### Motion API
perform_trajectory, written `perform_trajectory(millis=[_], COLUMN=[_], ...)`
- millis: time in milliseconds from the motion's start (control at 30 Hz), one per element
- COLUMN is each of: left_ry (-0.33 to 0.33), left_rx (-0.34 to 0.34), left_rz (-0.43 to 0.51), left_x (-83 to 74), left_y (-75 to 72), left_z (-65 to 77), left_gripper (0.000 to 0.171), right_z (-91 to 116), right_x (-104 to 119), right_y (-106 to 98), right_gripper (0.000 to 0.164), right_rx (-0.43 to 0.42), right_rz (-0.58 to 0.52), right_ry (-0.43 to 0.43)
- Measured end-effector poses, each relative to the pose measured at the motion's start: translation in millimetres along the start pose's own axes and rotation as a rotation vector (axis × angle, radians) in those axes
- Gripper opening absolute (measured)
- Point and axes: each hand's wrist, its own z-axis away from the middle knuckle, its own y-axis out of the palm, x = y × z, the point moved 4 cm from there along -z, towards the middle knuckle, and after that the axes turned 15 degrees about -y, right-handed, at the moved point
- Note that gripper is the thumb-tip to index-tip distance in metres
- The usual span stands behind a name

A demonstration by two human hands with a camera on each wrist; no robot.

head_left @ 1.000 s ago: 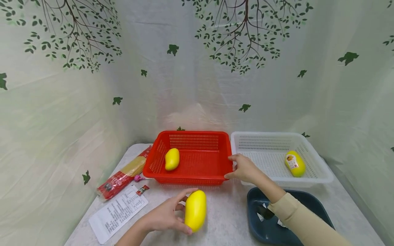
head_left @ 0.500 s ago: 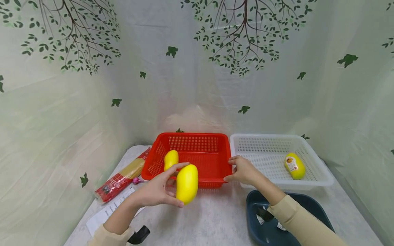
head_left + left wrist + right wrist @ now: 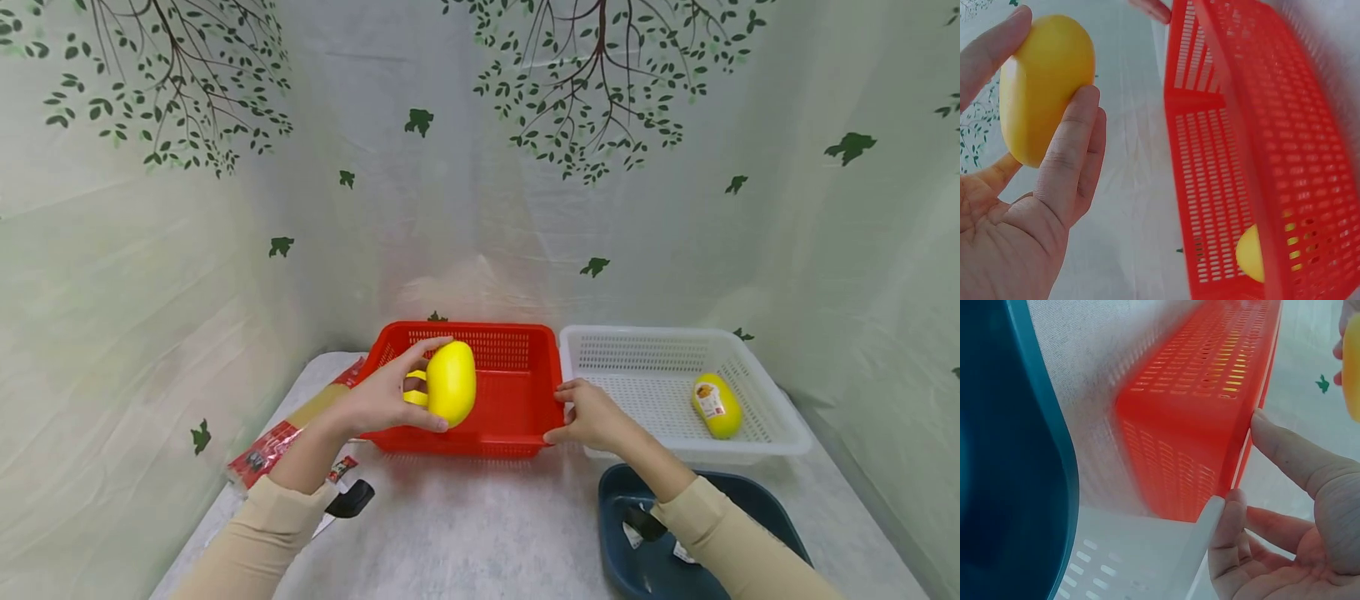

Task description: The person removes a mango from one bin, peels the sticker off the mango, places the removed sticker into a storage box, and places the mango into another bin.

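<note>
My left hand [image 3: 382,400] holds a yellow mango [image 3: 452,385] between thumb and fingers, raised over the front left of the red plastic basket [image 3: 465,444]. In the left wrist view the held mango [image 3: 1047,87] stands upright and apart from the basket. A second mango [image 3: 415,388] lies inside the red basket, partly hidden behind my left hand. My right hand [image 3: 596,414] grips the basket's right rim near its front corner. In the right wrist view the thumb [image 3: 1285,447] lies on that rim, with a fingertip close beside the white basket's edge.
The white basket [image 3: 675,448] stands to the right and holds a mango [image 3: 717,406] with a label. A dark blue basin [image 3: 761,504] sits in front of it. A red-and-clear packet of noodles [image 3: 262,450] and a small red packet [image 3: 343,468] lie at left. Patterned sheeting rises behind.
My left hand has carried the mango up and forward from over the table's front to above the red basket. My right hand has stayed at the basket's rim.
</note>
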Motion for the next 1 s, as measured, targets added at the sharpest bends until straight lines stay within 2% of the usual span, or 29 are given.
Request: perform_trajectory(millis=[400,667,800,1000], left_ry=[-0.025,-0.043,-0.035,-0.099], left_rx=[-0.043,-0.017,-0.01,0.016], left_rz=[-0.122,-0.108,-0.144,-0.182], left_x=[-13.0,-21.0,-24.8,-24.1], left_y=[-20.2,-29.2,-34.0,-35.1], left_z=[-35.6,-59.5,-75.7,-95.3], left_gripper=[0.107,0.105,0.103,0.102], right_z=[-0.9,0.0,0.7,-0.4], right_x=[-3.2,-2.9,-1.0,-3.3], right_y=[-0.8,-0.7,-2.7,-2.8], right_gripper=[0.078,0.079,0.08,0.079], right_rx=[0.009,0.01,0.005,0.01], right_rz=[-0.005,0.015,0.02,0.008], right_ry=[0.0,0.006,0.001,0.01])
